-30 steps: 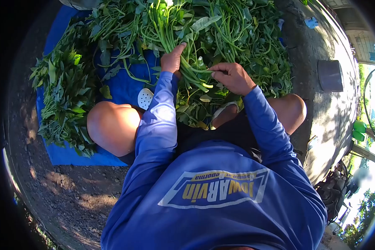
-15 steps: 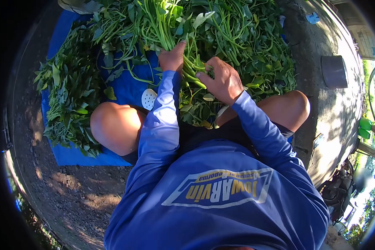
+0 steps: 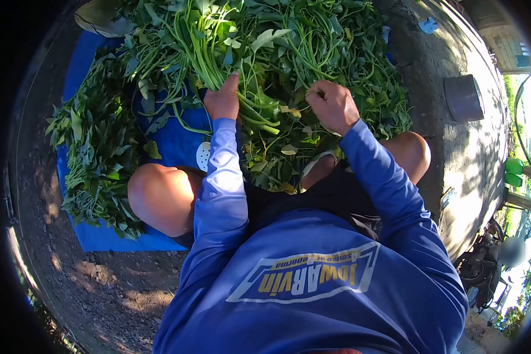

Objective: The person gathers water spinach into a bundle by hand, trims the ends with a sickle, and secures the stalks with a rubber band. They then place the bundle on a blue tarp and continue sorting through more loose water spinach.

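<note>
My left hand (image 3: 222, 101) is wrapped round a bunch of water spinach (image 3: 199, 50), its leafy tops pointing away from me and its thick cut stem ends (image 3: 259, 118) sticking out toward me. To the right of those ends, my right hand (image 3: 334, 106) is closed in a pinch, apart from the bunch. Whatever its fingertips hold is too small to make out. A yellowish leaf (image 3: 290, 111) shows between the stem ends and the right hand. Below both hands lie loose leaves and stems (image 3: 277, 156).
A large heap of water spinach (image 3: 360, 53) spreads across the blue tarp (image 3: 168, 144). Leafy bundles (image 3: 97, 141) line its left side. A white perforated shoe (image 3: 203, 156) shows by my left knee. On the concrete at right stands a grey container (image 3: 463, 99).
My right hand has drawn away from the stem ends to the right, its fingers now pinched. My left hand, still gripping the bunch, has shifted slightly left and nearer to me.
</note>
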Demonstrator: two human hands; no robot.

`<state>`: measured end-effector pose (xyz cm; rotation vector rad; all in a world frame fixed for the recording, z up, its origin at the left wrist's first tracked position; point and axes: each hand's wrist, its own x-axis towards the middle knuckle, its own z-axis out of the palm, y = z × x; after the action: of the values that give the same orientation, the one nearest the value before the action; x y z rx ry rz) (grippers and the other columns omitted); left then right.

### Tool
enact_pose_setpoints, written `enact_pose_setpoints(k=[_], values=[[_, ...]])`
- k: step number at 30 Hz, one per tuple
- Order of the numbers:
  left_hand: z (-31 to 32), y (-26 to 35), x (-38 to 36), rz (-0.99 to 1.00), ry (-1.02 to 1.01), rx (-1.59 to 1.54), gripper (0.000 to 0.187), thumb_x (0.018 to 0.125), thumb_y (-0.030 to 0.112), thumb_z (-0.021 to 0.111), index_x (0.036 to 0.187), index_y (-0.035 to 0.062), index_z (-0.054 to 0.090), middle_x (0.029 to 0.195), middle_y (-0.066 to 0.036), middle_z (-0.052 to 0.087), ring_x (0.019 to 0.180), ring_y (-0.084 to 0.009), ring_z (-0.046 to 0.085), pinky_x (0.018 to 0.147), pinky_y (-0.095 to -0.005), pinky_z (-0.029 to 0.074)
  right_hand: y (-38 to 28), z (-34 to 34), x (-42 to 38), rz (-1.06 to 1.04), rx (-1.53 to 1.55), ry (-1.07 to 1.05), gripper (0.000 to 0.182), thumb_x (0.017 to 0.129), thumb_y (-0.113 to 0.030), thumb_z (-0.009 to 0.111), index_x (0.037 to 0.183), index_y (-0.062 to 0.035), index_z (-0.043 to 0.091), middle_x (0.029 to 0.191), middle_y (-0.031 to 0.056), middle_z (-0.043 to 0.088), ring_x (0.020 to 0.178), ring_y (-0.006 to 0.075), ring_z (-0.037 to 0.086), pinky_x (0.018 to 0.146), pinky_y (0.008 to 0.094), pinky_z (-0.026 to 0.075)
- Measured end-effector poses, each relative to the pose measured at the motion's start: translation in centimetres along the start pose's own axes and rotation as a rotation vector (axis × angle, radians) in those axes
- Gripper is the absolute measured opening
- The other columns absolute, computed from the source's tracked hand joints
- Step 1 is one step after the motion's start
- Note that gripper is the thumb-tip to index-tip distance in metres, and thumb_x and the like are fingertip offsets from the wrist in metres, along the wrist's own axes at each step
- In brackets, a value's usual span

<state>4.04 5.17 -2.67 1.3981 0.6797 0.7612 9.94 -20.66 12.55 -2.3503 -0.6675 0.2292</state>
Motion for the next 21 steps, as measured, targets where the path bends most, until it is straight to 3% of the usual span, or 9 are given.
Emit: enact_pose_setpoints(k=[2, 4, 6, 8, 10, 12, 15, 18, 21], values=[[-0.7, 3.5, -0.4, -0.126, 0.066, -0.109, 0.042, 0.083, 0.017, 0.087, 0.114, -0.0055, 0.071, 0.109, -0.01, 0.076, 0.093, -0.019, 0.07, 0.087, -0.0354, 0.053, 3.9, -4.5, 2.5, 0.085, -0.163, 0.044, 0.027, 0.088, -0.025, 0.064, 0.098, -0.0017, 0.075, 0.091, 0.0243, 0.074, 0.09, 0.0438, 0.072, 0.084, 0.0482, 0.057], [-0.5, 4.6, -0.2, -0.243, 0.13, -0.269, 0.046, 0.083, 0.014, 0.087, 0.121, -0.0046, 0.069, 0.11, -0.009, 0.075, 0.092, -0.0183, 0.069, 0.084, -0.0356, 0.054, 11.8, -8.1, 6.0, 0.145, -0.694, 0.049, 0.044, 0.089, -0.021, 0.066, 0.13, -0.0072, 0.068, 0.125, 0.0237, 0.07, 0.12, 0.0413, 0.065, 0.104, 0.0495, 0.05], [0.3, 4.7, 0.1, -0.259, 0.126, -0.335, 0.04, 0.081, 0.012, 0.088, 0.115, -0.0021, 0.069, 0.104, -0.008, 0.073, 0.087, -0.0198, 0.068, 0.08, -0.0379, 0.055, 9.1, -8.1, 6.3, 0.256, -1.009, 0.271, 0.058, 0.089, -0.019, 0.067, 0.145, -0.0106, 0.058, 0.138, 0.0233, 0.063, 0.131, 0.0408, 0.058, 0.111, 0.0508, 0.046], [0.9, 4.5, -0.8, -0.324, 0.109, -0.354, 0.039, 0.082, 0.012, 0.088, 0.114, -0.0021, 0.07, 0.104, -0.008, 0.073, 0.086, -0.019, 0.068, 0.077, -0.0372, 0.054, 11.1, -5.9, 8.9, 0.112, -0.527, 0.091, 0.052, 0.09, -0.02, 0.066, 0.141, -0.0112, 0.064, 0.131, 0.0216, 0.067, 0.125, 0.0408, 0.062, 0.108, 0.0495, 0.049], [1.4, 3.2, -0.9, -0.344, 0.057, -0.307, 0.045, 0.082, 0.013, 0.088, 0.118, -0.0048, 0.069, 0.11, -0.009, 0.074, 0.093, -0.0183, 0.066, 0.087, -0.0352, 0.051, 10.7, -1.3, 11.2, 0.109, -0.352, -0.182, 0.043, 0.09, -0.021, 0.064, 0.132, -0.012, 0.071, 0.126, 0.0192, 0.069, 0.119, 0.0411, 0.065, 0.104, 0.0493, 0.052], [1.8, 2.1, -1.7, -0.341, 0.02, -0.291, 0.043, 0.083, 0.014, 0.087, 0.117, -0.0048, 0.07, 0.109, -0.008, 0.074, 0.092, -0.0177, 0.066, 0.087, -0.0342, 0.051, 10.8, 3.9, 11.8, 0.035, -0.33, -0.006, 0.032, 0.091, -0.022, 0.063, 0.118, -0.0107, 0.076, 0.122, 0.0175, 0.072, 0.112, 0.0413, 0.068, 0.1, 0.0504, 0.054], [1.5, 3.9, -3.4, -0.371, -0.023, -0.129, 0.037, 0.083, 0.017, 0.087, 0.111, -0.0043, 0.073, 0.104, -0.007, 0.075, 0.089, -0.0164, 0.066, 0.084, -0.0331, 0.052, 9.5, 7.1, 13.2, 0.116, -0.424, 0.012, 0.026, 0.091, -0.022, 0.065, 0.112, -0.0106, 0.077, 0.118, 0.0202, 0.073, 0.112, 0.0411, 0.069, 0.098, 0.0498, 0.054], [1.0, 2.6, -3.0, -0.359, -0.054, -0.05, 0.033, 0.084, 0.02, 0.086, 0.104, -0.0034, 0.075, 0.099, -0.007, 0.076, 0.084, -0.0158, 0.066, 0.081, -0.0332, 0.052, 10.5, 5.9, 14.3, 0.085, -0.396, -0.014, 0.03, 0.093, -0.02, 0.066, 0.119, -0.0059, 0.073, 0.108, 0.0189, 0.075, 0.103, 0.034, 0.072, 0.091, 0.0469, 0.056], [0.6, 3.2, -2.4, -0.378, -0.134, 0.115, 0.034, 0.083, 0.022, 0.087, 0.102, -0.0036, 0.075, 0.097, -0.008, 0.077, 0.082, -0.0168, 0.067, 0.078, -0.0344, 0.052, 12.9, 3.1, 16.7, 0.162, 0.222, -0.167, 0.024, 0.094, -0.014, 0.068, 0.114, -0.0015, 0.072, 0.099, 0.0119, 0.072, 0.092, 0.0246, 0.07, 0.083, 0.0413, 0.056]])
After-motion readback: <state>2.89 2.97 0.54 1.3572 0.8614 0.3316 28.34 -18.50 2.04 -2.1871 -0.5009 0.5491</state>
